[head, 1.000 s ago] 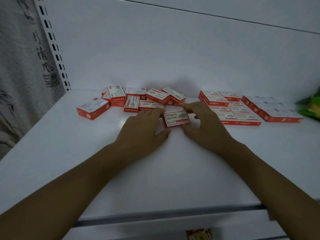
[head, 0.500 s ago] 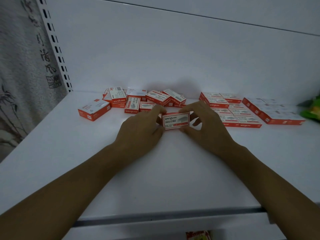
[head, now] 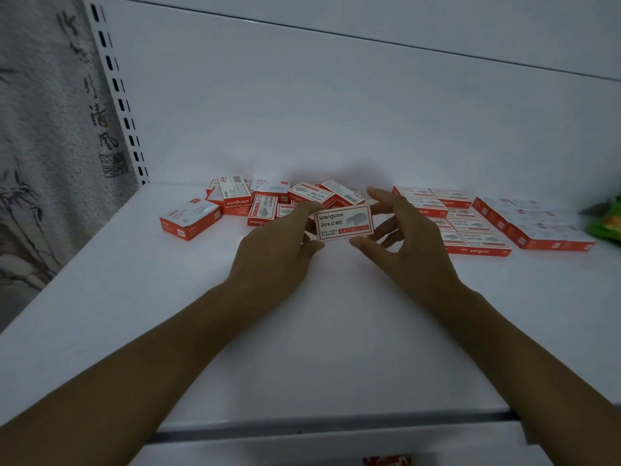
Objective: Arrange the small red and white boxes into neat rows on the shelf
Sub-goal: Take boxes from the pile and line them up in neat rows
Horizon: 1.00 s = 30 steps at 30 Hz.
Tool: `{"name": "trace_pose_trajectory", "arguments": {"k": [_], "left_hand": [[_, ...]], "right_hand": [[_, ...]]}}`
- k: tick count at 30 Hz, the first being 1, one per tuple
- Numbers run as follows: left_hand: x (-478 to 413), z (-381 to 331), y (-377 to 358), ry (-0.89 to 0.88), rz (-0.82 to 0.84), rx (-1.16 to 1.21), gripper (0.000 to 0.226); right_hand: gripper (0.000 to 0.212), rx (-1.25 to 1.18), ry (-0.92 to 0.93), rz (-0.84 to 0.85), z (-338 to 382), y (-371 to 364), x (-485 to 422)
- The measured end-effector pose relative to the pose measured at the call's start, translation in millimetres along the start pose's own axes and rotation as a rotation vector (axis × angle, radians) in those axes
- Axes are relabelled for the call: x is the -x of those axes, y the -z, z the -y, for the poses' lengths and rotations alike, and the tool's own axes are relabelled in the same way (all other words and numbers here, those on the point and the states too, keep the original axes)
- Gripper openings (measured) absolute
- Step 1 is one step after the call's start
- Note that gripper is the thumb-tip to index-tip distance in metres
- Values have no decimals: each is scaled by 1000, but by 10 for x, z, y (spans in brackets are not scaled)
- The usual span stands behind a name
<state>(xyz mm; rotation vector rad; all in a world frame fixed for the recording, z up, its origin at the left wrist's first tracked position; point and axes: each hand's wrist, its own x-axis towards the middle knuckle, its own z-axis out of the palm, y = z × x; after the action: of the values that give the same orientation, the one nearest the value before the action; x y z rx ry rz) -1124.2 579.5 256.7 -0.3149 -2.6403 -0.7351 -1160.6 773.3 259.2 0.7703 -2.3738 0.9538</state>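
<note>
One small red and white box (head: 343,223) is lifted above the white shelf (head: 302,331), its printed face turned toward me. My left hand (head: 279,250) pinches its left end and my right hand (head: 403,240) holds its right end with thumb below and fingers behind. Behind my hands lies a jumbled heap of boxes (head: 268,200). A single box (head: 190,218) lies apart at the left. At the right, boxes lie flat in neat rows (head: 470,227).
A second tidy block of boxes (head: 534,227) lies further right, with a green and yellow packet (head: 605,223) at the edge of view. The slotted upright (head: 117,92) bounds the shelf's left side. The shelf's front lip (head: 336,425) runs below my forearms.
The box lay nearly flat on the shelf between my hands a second ago. Both hands have raised it and tipped its face up toward me.
</note>
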Motion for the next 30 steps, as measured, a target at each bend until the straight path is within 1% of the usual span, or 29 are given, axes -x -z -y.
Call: {"name": "trace_pose_trajectory", "arguments": {"k": [7,10,14,17,20,23,26,28,30], "left_hand": [[13,27,-21,-39,2,7,53],[27,-3,-14,-48,-7,28,66],[41,-17,28,-92,-74,-9,84],[113,-50,48,-126,-51,-55,92],[172,-138,37,-145,3,-57,98],[129,-292,19,-196,25,-88,98],[28,-505,-66,-257,49,-156,97],[-70,-682,-177,-268,66,-177,97],[-187,-883,-322,-272,71,-192,95]], "right_hand": [[50,64,-5,40,-22,15,17],[50,110,-2,36,-17,-1,18],[51,161,31,28,-2,14,-7],[52,203,38,20,9,118,-54],[53,247,55,52,23,310,-54],[53,304,113,52,-28,576,-4],[56,301,101,43,-166,807,57],[61,308,87,44,-318,935,84],[62,318,64,42,-506,1066,98]]}}
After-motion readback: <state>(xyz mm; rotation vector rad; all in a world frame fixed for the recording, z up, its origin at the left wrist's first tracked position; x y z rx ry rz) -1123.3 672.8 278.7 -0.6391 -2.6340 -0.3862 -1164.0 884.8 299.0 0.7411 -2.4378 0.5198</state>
